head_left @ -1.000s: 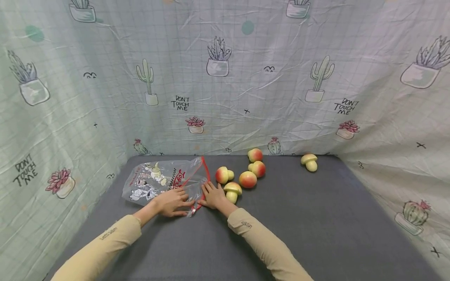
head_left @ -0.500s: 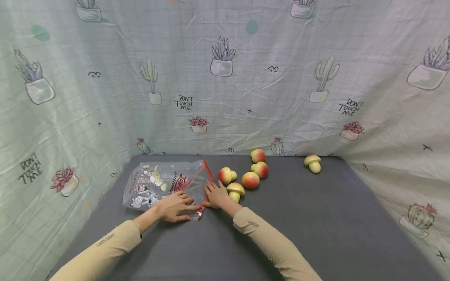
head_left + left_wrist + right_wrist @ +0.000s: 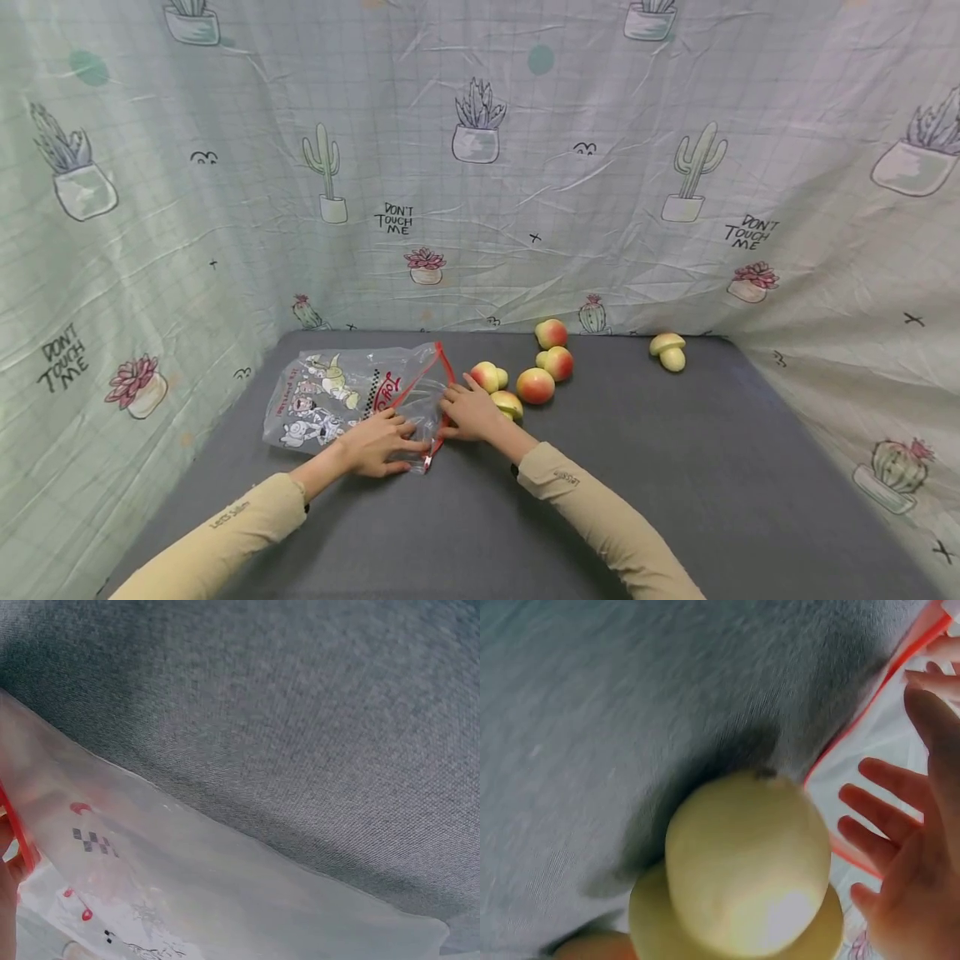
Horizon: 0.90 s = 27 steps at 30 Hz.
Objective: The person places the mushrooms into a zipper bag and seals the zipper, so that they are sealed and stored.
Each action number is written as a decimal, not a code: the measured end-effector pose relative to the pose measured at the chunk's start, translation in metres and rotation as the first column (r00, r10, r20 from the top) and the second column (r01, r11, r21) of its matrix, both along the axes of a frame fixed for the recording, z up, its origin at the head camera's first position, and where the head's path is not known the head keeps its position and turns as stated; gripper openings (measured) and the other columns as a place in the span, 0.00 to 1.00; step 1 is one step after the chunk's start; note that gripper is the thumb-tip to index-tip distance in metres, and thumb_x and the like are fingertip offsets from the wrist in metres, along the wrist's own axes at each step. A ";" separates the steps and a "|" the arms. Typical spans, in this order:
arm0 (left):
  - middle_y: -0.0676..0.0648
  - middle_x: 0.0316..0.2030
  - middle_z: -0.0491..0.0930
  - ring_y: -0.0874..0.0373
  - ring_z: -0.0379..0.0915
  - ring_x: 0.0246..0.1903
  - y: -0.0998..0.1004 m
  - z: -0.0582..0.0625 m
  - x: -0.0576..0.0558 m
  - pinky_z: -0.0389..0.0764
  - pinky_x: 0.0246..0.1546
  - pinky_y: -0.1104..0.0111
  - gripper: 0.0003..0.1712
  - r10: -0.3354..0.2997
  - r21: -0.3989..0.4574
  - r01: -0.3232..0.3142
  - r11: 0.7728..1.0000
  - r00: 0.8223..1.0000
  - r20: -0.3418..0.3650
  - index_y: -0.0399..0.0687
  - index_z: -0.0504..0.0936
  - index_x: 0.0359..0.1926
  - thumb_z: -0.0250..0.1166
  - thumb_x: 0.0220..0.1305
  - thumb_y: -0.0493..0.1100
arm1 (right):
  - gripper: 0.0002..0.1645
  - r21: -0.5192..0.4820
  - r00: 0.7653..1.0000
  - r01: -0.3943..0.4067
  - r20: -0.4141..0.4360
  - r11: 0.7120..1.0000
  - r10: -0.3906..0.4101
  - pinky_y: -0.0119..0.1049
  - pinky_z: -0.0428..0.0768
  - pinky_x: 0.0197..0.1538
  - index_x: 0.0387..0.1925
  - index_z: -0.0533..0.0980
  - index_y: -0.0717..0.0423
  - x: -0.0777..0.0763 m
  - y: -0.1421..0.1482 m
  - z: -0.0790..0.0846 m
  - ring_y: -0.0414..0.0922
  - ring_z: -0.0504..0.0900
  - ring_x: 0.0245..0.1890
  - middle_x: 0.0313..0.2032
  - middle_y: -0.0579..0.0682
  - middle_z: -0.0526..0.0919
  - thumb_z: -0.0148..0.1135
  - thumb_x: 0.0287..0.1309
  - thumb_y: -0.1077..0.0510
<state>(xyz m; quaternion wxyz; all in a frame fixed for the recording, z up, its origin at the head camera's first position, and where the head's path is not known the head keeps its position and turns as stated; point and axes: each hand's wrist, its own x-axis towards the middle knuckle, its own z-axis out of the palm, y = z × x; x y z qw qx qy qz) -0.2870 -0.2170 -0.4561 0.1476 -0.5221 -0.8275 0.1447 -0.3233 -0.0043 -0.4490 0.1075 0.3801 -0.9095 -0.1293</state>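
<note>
A clear zip bag [image 3: 352,354] with cartoon prints lies flat, its red-trimmed mouth facing right. My left hand [image 3: 378,444] rests on its near corner, fingers spread, a fingertip at the red trim [image 3: 21,836]. At the mouth, my right hand [image 3: 474,414] touches the trim with its fingertips; the right wrist view shows its fingers [image 3: 889,814] apart and mostly straight over the plastic. Next to that hand sits a yellow toy mushroom [image 3: 508,403], its stem hidden in the head view; it looms as a pale yellow mushroom [image 3: 746,862] in the right wrist view.
Several more yellow-and-red toy mushrooms lie right of the bag, among them a near mushroom [image 3: 536,386], a far mushroom [image 3: 551,333] and a lone mushroom [image 3: 667,352] by the back edge. A cactus-print curtain [image 3: 525,183] walls in the grey table [image 3: 637,467].
My right hand has shifted slightly right, now covering the stem of the mushroom beside it. My left hand has slid a little toward me and right at the bag's corner. The view has turned slightly left.
</note>
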 end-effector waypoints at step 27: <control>0.51 0.41 0.76 0.55 0.72 0.36 0.001 -0.004 0.002 0.69 0.42 0.60 0.25 0.039 -0.008 -0.039 0.999 0.999 0.008 0.67 0.71 0.55 0.55 0.55 0.61 | 0.26 -0.341 0.951 -0.305 -0.157 0.889 0.266 0.51 0.64 0.60 0.52 0.72 0.52 0.023 0.082 0.018 0.47 0.72 0.55 0.51 0.50 0.77 0.61 0.49 0.49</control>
